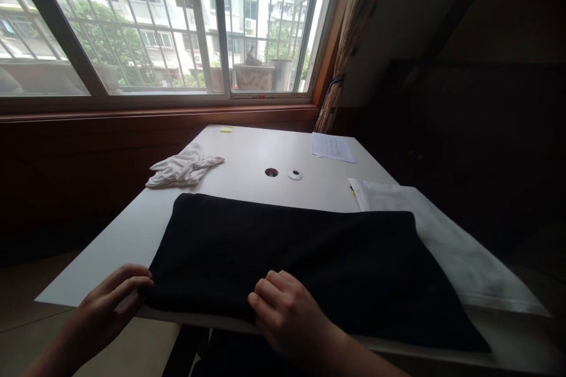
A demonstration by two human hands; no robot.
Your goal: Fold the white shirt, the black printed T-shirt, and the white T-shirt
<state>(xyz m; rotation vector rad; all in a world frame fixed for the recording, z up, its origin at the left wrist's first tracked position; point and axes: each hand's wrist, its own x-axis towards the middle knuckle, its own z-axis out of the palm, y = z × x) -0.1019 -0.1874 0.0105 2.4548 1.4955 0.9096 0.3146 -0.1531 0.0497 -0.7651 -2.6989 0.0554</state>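
A piece of black cloth, perhaps a folded garment, lies spread across the near side of the white table. At its near left corner, my left hand pinches the edge between thumb and fingers. My right hand has its fingers curled closed on the near edge, around the middle. The fingertips of the right hand are hidden beneath the knuckles. The cloth's right end overlaps a translucent white bag or sheet.
On the white table a crumpled white cloth lies at the left. Further back are a round hole, its loose cover, printed paper and a yellow slip. A barred window and a tied curtain stand behind.
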